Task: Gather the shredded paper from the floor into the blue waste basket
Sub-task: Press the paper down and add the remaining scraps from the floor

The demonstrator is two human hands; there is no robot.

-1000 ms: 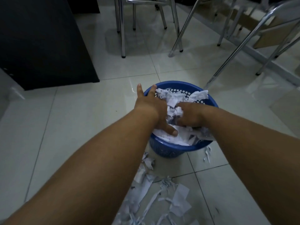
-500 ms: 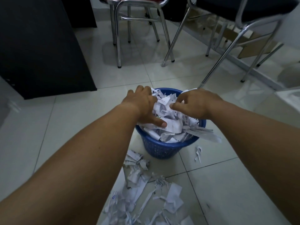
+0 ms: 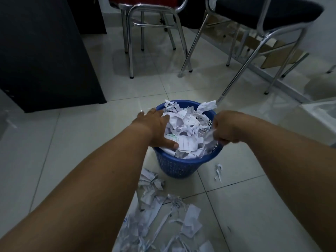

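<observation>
Left hand (image 3: pixel 156 128) atop paper (image 3: pixel 185 124) in basket (image 3: pixel 181 168)

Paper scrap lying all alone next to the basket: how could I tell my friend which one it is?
Find the blue waste basket on the pale tiled floor. Just beside its base, on the side of the right hand, lies one small curled white strip. It sits alone, apart from the big paper heap spread in front of the basket.
</observation>
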